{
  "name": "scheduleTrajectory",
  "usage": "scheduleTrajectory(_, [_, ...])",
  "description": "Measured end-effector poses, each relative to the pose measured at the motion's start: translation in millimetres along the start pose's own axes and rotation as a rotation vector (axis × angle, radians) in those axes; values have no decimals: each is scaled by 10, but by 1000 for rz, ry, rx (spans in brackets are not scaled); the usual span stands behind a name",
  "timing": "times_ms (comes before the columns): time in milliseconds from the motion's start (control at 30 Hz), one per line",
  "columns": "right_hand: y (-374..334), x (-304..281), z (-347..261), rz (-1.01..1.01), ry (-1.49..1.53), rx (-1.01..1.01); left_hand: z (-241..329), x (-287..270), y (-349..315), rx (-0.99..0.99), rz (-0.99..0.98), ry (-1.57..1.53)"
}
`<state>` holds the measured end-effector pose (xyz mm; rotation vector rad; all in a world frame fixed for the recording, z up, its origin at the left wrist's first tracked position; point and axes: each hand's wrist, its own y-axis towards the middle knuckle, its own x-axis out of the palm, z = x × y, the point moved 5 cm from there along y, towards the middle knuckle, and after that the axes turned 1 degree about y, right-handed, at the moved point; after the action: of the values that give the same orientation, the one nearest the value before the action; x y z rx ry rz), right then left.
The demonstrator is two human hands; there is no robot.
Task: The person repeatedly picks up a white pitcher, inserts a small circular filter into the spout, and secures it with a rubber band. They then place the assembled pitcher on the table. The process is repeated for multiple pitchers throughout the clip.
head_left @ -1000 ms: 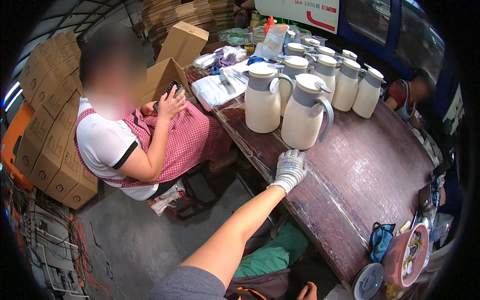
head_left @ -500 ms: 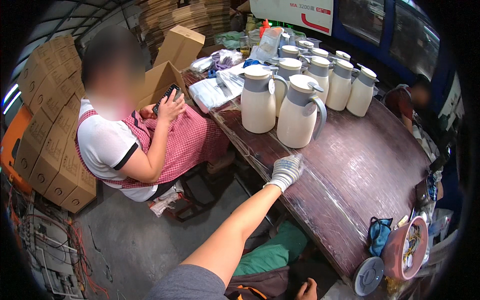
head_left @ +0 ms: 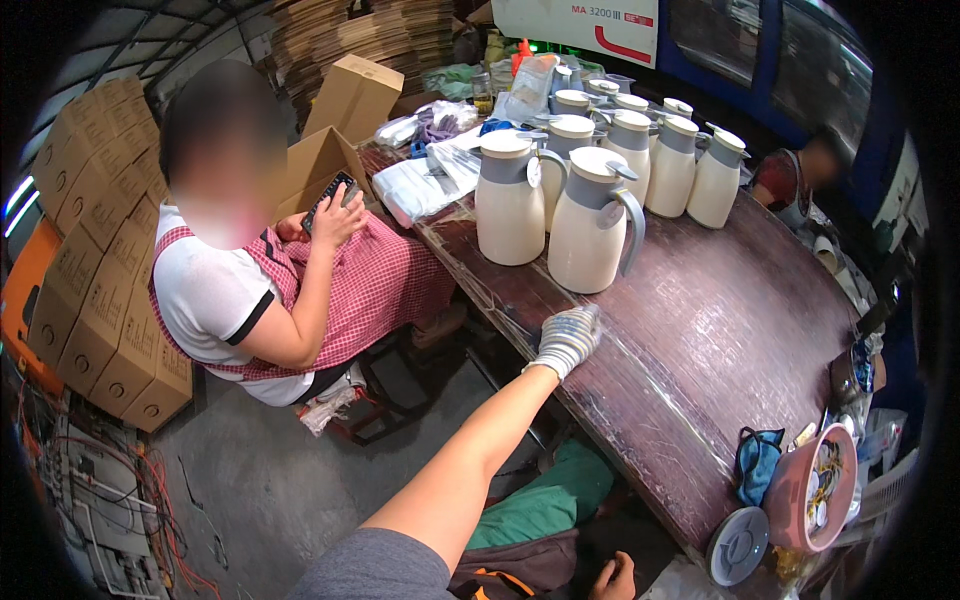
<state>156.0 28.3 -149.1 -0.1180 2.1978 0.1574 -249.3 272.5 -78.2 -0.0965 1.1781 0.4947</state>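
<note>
My left hand [head_left: 568,341], in a striped white knit glove, rests on the dark red tabletop [head_left: 705,310] near its left edge. Its fingers are curled closed; whatever may be inside them is hidden. Just beyond it stands a cream jug [head_left: 583,240] with a grey collar and grey handle. A second cream jug [head_left: 505,215] is to its left, with several more upright behind. At the lower edge, my bare right hand [head_left: 614,580] shows only in part, below the tabletop; the visible fingers are apart, and nothing shows in them.
A co-worker in a checked apron [head_left: 370,265] sits at left, holding a phone [head_left: 328,200]. Plastic bags [head_left: 430,185] and an open carton [head_left: 325,165] are nearby. A pink basket [head_left: 810,490], a blue mask [head_left: 760,465] and a grey round lid [head_left: 738,546] are at the near right corner.
My view has shifted slightly, and the jugs sit a little further left in it. My left hand stays closed on the tabletop. At far right, another person has shifted position.
</note>
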Motion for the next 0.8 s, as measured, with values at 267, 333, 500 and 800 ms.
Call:
scheduleTrajectory(267, [-4,31,34,-13,-24,-31,-22,23,2,10,18,-8])
scheduleTrajectory(333, [5,11,2,-12,-28,-32,-40,42,10,9,16,-7])
scheduleTrajectory(500, [-10,25,37,-2,-46,-38,-10,32,11,7,24,-4])
scheduleTrajectory(800, [14,-14,-14,6,-12,-45,-30,65,27,29,63,14])
